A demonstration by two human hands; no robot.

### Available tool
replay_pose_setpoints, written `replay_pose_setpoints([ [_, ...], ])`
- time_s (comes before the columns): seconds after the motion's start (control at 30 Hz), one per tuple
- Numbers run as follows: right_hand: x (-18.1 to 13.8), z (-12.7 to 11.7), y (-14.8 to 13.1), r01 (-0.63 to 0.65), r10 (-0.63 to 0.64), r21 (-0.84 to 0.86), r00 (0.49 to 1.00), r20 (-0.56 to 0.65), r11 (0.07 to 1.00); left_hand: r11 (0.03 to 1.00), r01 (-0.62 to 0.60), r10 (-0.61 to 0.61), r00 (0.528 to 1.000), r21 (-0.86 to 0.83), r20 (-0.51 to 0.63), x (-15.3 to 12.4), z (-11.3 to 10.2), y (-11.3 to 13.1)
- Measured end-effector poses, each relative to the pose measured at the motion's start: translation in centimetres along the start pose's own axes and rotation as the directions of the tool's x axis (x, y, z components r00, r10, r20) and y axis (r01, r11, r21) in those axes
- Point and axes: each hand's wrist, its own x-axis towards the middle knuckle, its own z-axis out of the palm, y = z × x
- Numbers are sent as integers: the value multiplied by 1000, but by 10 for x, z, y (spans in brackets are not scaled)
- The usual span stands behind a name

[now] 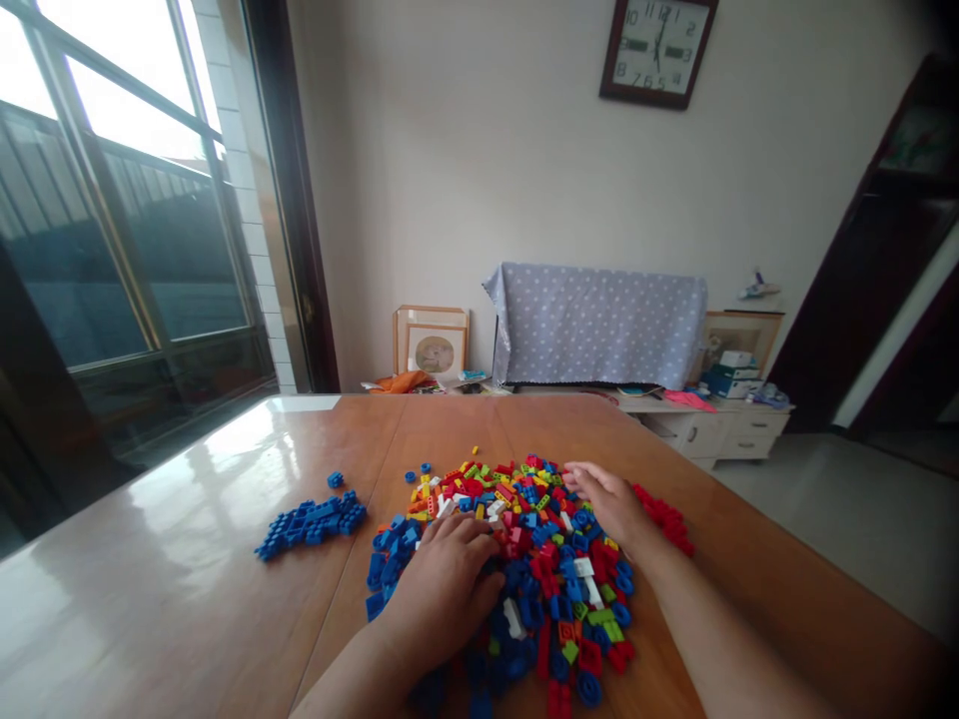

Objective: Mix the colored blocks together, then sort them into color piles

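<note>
A tall window (112, 220) fills the left wall, and its light glares off the wide wooden surface (187, 559) that runs from the near edge to the far end of the room. Beyond that edge a grey dotted cloth (595, 325) hangs over something boxy. Beside it a low white cabinet (711, 429) carries boxes and papers. A square clock (657, 45) hangs high on the wall, and framed pictures (433, 345) lean against the wall near the floor. On the surface, straight ahead, lies a broad mixed heap of bricks (539, 539) in blue, red, yellow, green and white. Both hands rest in it. The left hand (442, 584) lies palm down on the near left part of the heap with its fingers loosely curled over the bricks; it covers what is under it, so I cannot tell whether it grips one. The right hand (610, 504) reaches across the far right part, fingers stretched out flat and holding nothing. A sorted blue pile (311, 522) sits well apart to the left of the heap. A smaller red pile (663, 519) lies just beside the right wrist, partly hidden by the forearm. A few stray blue bricks (335, 479) lie between the blue pile and the heap.
</note>
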Motion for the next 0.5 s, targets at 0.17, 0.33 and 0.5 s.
replay_pose_setpoints([
  [0.17,7,-5,12,-33,35,19,991,-127,999,1000,16,-16,1000,26,-3,0,-5,-1],
  [0.33,8,-4,17,-30,33,20,986,-163,999,999,31,-32,999,-32,-31,-3,-4,6],
  [0.5,4,0,16,-3,5,9,985,-174,1000,998,-12,12,1000,-63,4,-9,3,7],
])
